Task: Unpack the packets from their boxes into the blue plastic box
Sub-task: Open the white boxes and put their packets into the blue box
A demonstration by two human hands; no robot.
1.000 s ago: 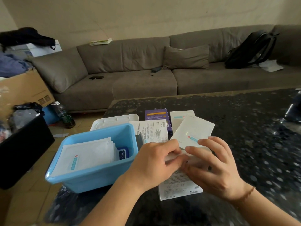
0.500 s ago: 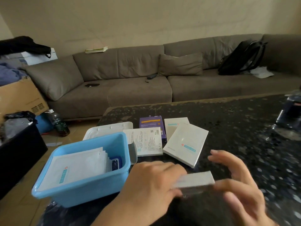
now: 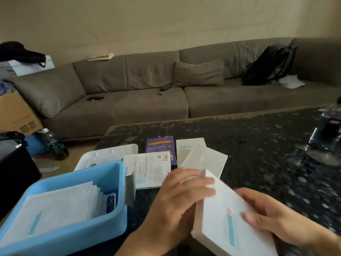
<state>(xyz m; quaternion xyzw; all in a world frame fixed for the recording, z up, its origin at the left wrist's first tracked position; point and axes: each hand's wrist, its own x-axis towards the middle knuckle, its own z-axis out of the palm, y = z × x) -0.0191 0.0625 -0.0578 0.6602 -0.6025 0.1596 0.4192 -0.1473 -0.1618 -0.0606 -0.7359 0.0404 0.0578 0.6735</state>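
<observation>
I hold a flat white box (image 3: pixel 227 220) with a teal stripe above the near edge of the dark table (image 3: pixel 258 145). My left hand (image 3: pixel 177 200) grips its far end with fingers curled over the top corner. My right hand (image 3: pixel 267 217) holds its right side, thumb on the face. The blue plastic box (image 3: pixel 77 231) sits at the near left with several white packets (image 3: pixel 55 206) stacked inside. More boxes lie behind: a white one face down (image 3: pixel 147 169), a purple one (image 3: pixel 160 146) and two white ones (image 3: pixel 204 159).
A white lid (image 3: pixel 107 154) lies behind the blue box. A dark bottle (image 3: pixel 328 130) stands at the table's right edge. A grey sofa (image 3: pixel 147 93) with a black backpack (image 3: pixel 269 65) runs behind. A cardboard box (image 3: pixel 13 115) and black bin (image 3: pixel 14 172) stand on the floor at left.
I lifted the white box off the table and turned it from edge-on to face up, closer to me. My right hand went from spread open to holding its right side.
</observation>
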